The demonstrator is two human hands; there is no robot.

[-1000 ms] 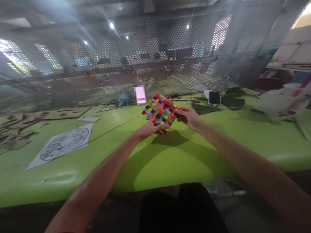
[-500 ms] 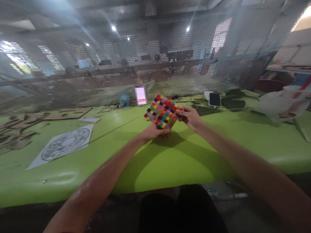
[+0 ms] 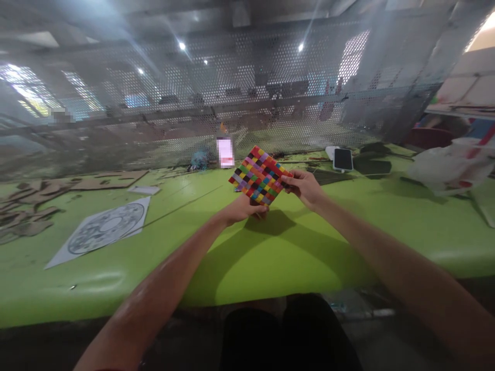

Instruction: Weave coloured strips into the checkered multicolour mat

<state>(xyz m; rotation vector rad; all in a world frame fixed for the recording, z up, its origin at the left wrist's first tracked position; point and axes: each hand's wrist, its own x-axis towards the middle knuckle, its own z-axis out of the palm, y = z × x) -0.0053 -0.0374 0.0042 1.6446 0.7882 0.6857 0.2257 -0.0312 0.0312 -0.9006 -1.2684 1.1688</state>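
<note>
A square woven mat of many coloured strips [image 3: 261, 175] is held tilted in the air above the green table [image 3: 270, 247]. My left hand [image 3: 242, 208] grips its lower corner from below, fingers curled under it. My right hand [image 3: 305, 186] pinches its right corner with thumb on top. Both arms reach forward over the table's near edge.
A printed sheet with a round pattern [image 3: 104, 229] lies at the left, with brown cardboard cut-outs [image 3: 34, 206] beyond it. A phone [image 3: 343, 158] and dark sheets lie at the back right. A white plastic bag [image 3: 452, 165] sits far right. A perforated metal screen [image 3: 232, 93] backs the table.
The mat has risen slightly and turned a little in my hands. Both hands keep their grip.
</note>
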